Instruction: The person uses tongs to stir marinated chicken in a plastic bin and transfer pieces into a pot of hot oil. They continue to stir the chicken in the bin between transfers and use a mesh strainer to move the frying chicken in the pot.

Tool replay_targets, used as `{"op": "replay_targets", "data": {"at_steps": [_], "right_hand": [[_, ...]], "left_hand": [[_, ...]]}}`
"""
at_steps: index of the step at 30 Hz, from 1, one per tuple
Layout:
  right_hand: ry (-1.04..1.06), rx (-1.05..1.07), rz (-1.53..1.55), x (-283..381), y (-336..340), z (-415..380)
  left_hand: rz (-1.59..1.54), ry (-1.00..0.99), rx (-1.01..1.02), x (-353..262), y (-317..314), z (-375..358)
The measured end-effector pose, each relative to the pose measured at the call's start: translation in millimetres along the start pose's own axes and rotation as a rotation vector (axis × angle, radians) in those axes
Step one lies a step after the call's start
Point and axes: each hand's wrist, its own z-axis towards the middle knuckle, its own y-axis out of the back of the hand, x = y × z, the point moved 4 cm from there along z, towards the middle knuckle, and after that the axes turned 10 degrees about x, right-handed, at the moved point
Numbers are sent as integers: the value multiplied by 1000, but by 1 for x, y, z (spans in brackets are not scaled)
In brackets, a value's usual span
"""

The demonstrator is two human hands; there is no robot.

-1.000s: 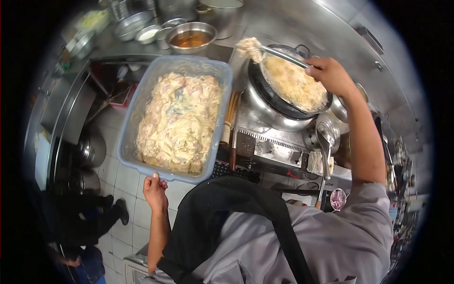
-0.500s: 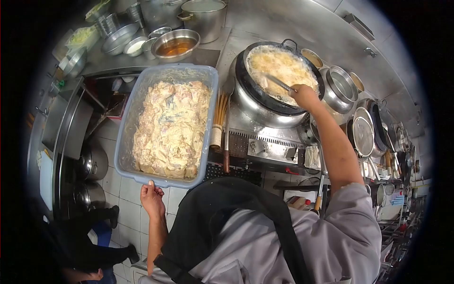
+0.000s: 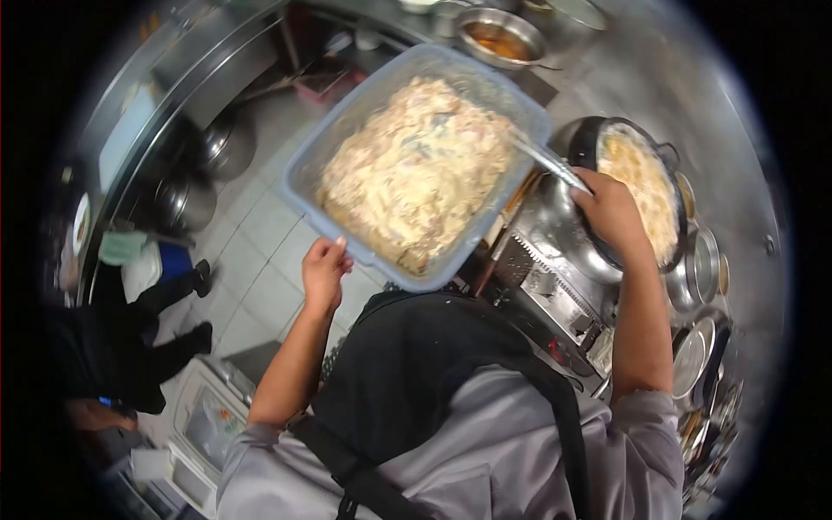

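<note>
A blue-grey plastic tub (image 3: 299, 195) holds raw meat pieces in thick pale-yellow batter (image 3: 407, 165). At its near left edge, my left hand (image 3: 324, 274) is closed on the rim. My right hand (image 3: 614, 212) grips metal tongs (image 3: 550, 162), whose tips reach over the tub's right side, at the batter's edge. Whether the tips touch the batter is blurred. To the right of that hand stands a black wok (image 3: 589, 143) of bubbling oil with pale-golden food frying (image 3: 640, 186).
A steel bowl of orange-brown liquid (image 3: 501, 39) sits behind the tub. Steel bowls (image 3: 698, 269) and strainers (image 3: 693, 360) line the right side. Another person in dark clothes (image 3: 113, 338) stands at the lower left, near large steel pots (image 3: 186, 199). A steel stove front (image 3: 546, 286) runs below the wok.
My right hand has swung the tongs from the wok leftward to the tub. The camera view has turned, and my left hand stays at the tub's rim.
</note>
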Motion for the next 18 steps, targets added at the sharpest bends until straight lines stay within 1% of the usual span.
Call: {"op": "replay_targets", "data": {"at_steps": [1,2,3,5,6,9,10,12,14,18], "right_hand": [[48,65,-101,17,-14,15],[93,127,-203,31,-27,28],[112,149,-200,43,-37,40],[138,316,-441,67,-58,59],[151,325,-439,80,-64,66],[165,478,-562,106,-80,82],[174,482,-564,110,-84,92],[107,513,-603,114,-90,108],[99,548,-629,117,-87,116],[115,648,-700,112,-86,110]], "left_hand": [[-4,8,-33,1,1,0],[-6,-4,-19,1,-1,1],[-6,-17,-2,1,0,0],[-26,-5,-7,3,2,1],[-46,-2,15,4,1,2],[-49,-16,21,4,1,2],[-56,-28,34,3,1,2],[-52,-23,27,2,1,1],[-49,-17,27,0,0,2],[-62,-12,42,-1,1,2]]}}
